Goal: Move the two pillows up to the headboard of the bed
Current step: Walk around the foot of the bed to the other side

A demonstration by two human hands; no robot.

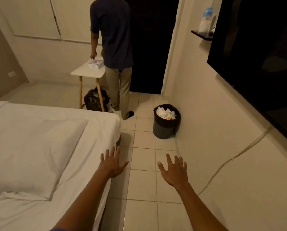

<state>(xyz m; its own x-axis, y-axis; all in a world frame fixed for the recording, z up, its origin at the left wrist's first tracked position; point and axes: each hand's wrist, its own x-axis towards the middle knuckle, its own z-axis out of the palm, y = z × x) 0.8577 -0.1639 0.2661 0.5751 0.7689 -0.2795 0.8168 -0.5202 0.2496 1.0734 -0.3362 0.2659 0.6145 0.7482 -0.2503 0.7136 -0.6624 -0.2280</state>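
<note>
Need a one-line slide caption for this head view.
Both hands, left and right, open and empty beside the bed; one pillow untouched.

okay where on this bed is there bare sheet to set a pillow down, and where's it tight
Bare sheet lies beyond the pillow, toward the mattress's far corner, and in a strip between the pillow and the bed edge by the open left hand. The near sheet is rumpled. The floor is tight near the bin and beneath the side table, where a backpack sits.

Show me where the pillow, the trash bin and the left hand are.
pillow (37, 154), head view, middle of its top face
trash bin (164, 129), head view, its grey side wall
left hand (111, 165), head view, back of the hand
</note>
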